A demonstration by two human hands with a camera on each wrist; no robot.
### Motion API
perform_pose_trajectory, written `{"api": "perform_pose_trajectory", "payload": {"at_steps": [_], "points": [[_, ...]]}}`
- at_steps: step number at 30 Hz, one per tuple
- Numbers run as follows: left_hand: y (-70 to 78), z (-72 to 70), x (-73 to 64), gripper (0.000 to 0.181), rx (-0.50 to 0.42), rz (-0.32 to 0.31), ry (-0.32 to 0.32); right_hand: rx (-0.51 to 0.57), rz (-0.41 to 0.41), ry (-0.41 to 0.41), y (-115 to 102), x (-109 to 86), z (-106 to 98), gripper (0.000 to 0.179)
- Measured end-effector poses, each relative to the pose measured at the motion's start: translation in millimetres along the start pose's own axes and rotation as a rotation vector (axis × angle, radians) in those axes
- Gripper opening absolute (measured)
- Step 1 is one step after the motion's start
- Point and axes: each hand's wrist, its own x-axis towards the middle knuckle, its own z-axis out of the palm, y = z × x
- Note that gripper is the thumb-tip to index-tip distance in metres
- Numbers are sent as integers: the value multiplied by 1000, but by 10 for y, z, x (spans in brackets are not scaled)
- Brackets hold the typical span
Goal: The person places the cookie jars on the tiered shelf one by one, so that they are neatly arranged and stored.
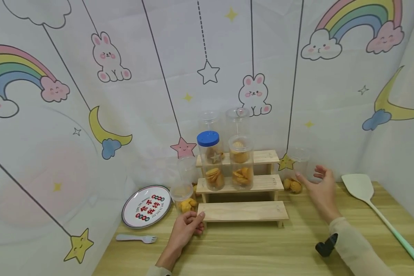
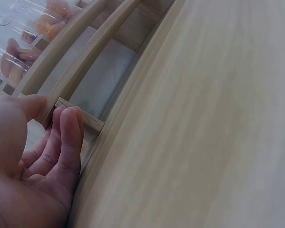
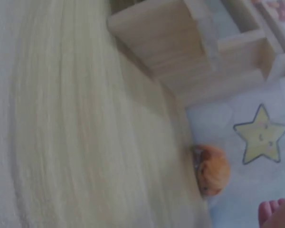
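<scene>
A three-step wooden display rack (image 1: 241, 211) stands on the table against the backdrop. My left hand (image 1: 187, 227) pinches the left end of its lowest step, thumb on top and fingers underneath, as the left wrist view shows closely. My right hand (image 1: 320, 190) is raised at the right, thumb and fingers spread beside a clear jar (image 1: 299, 163) with brown snacks (image 1: 292, 186) at its bottom. Only a bit of that hand (image 3: 278, 213) enters the right wrist view. On the middle step are a blue-lidded jar (image 1: 209, 161) of cookies and a clear-lidded jar (image 1: 241, 163).
More clear jars (image 1: 237, 122) stand on the top step, and a jar of yellow snacks (image 1: 183, 199) sits left of the rack. A printed plate (image 1: 146, 207) and a white fork (image 1: 137, 238) lie at the left. A pale spatula (image 1: 383, 211) lies at the right.
</scene>
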Motion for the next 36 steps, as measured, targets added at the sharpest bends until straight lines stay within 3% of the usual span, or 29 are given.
{"api": "perform_pose_trajectory", "payload": {"at_steps": [6, 12, 23, 31, 36], "points": [[21, -9, -12, 40, -6, 4, -2, -61, 18, -192, 143, 87, 69, 113], [34, 3, -21, 40, -6, 0, -4, -91, 13, -262, 199, 117, 133, 109], [39, -6, -23, 40, -3, -1, -2, -103, 0, -227, 138, 82, 135, 101], [36, 4, -24, 40, -1, 1, -6, -99, -103, -125, -3, -73, -11, 90], [30, -1, -19, 40, 0, 5, -7, -107, -209, -43, -111, -140, -75, 79]]}}
